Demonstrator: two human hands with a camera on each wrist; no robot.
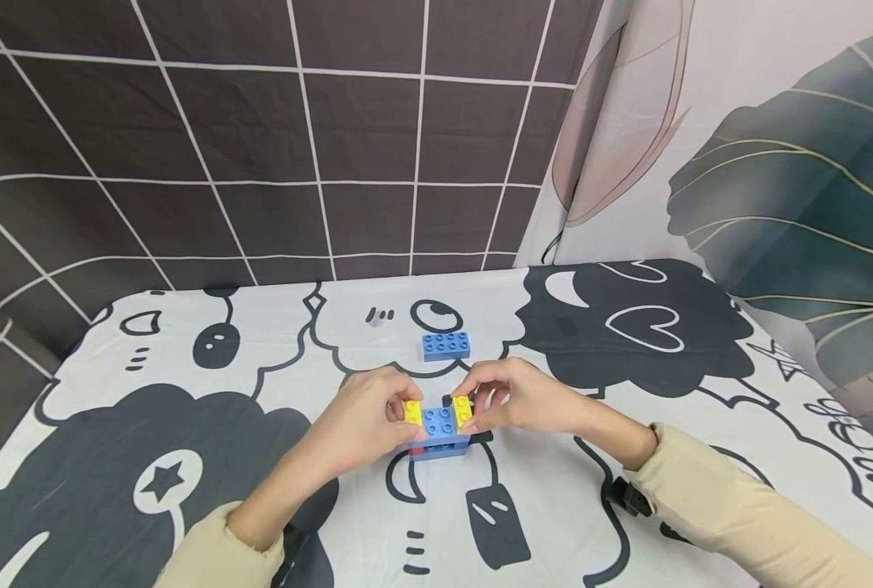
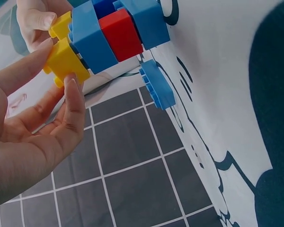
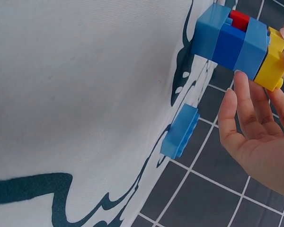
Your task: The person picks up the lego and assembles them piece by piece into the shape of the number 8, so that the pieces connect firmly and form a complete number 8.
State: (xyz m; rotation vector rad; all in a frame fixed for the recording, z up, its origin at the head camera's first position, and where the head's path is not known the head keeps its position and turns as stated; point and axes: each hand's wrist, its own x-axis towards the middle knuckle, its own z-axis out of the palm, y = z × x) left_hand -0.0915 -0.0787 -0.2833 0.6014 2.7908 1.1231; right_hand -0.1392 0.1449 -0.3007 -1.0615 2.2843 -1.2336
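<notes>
A layered stack of toy building bricks stands on the cloth. Its top blue brick [image 1: 438,423] rests over a red brick [image 2: 121,35] and a darker blue brick [image 3: 228,46], with another blue brick [image 1: 445,452] at the bottom. My left hand [image 1: 363,415] pinches a yellow brick [image 1: 412,412] at the left end of the top. At the right end, my right hand [image 1: 522,396] holds a second yellow brick [image 1: 462,410] between thumb and fingers. Studs of the top blue brick show between the two yellow ones. Whether the yellow bricks are fully pressed down, I cannot tell.
A separate blue brick [image 1: 446,347] lies on the cloth just behind the stack. The black-and-white patterned cloth [image 1: 554,523] covers the table. Behind it hangs a dark gridded curtain [image 1: 363,131], and a leaf-patterned one [image 1: 796,204] at the right.
</notes>
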